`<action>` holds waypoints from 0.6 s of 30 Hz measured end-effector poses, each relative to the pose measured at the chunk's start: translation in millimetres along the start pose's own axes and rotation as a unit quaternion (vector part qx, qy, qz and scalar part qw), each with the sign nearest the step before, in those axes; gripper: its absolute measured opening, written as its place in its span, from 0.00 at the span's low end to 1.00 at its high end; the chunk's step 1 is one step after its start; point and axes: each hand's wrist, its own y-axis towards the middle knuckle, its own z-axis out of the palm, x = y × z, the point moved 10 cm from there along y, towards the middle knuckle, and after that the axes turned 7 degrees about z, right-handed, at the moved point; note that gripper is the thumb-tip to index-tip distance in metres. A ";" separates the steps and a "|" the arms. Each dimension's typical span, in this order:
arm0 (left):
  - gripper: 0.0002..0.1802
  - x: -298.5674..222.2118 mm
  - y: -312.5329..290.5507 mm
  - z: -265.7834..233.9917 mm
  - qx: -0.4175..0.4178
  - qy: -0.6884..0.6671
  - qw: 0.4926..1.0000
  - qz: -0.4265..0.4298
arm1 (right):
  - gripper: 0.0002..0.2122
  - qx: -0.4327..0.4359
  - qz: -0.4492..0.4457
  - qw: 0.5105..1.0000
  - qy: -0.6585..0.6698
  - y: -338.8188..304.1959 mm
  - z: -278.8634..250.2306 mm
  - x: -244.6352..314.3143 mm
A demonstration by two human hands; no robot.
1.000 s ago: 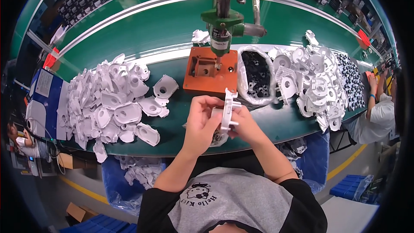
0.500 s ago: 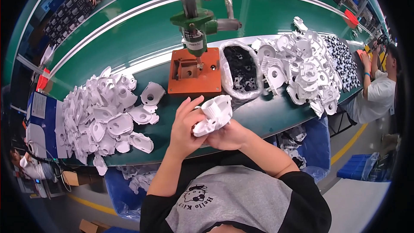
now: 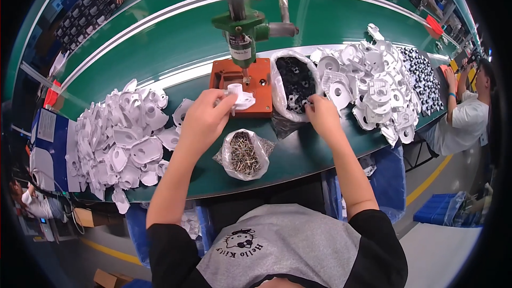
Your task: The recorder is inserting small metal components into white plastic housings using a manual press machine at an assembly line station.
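Observation:
My left hand point(image 3: 205, 117) holds a white plastic part point(image 3: 240, 97) on the orange base plate point(image 3: 257, 81) of a green hand press point(image 3: 242, 26), right under its ram. My right hand point(image 3: 320, 114) reaches into the rim of a clear bag of small black parts point(image 3: 296, 77) beside the press; its fingertips are pinched, and whether it holds a piece cannot be made out. Between my forearms lies an open bag of small metal pins point(image 3: 244, 153).
A heap of white plastic parts point(image 3: 120, 138) lies left on the green bench point(image 3: 160, 37), another heap point(image 3: 373, 82) right, with a tray of black parts point(image 3: 421, 77) beyond. A co-worker point(image 3: 464, 117) sits at the right end. Blue bins point(image 3: 392, 176) hang under the bench edge.
Both hands held the white part close to my body; now the left hand has carried it forward onto the press plate and the right hand has let go and reached to the black-parts bag.

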 end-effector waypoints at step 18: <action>0.13 34.7 -2.2 61.1 0.011 0.197 0.976 0.091 | 0.06 -0.023 -0.029 0.986 0.162 14.5 -12.3 38.3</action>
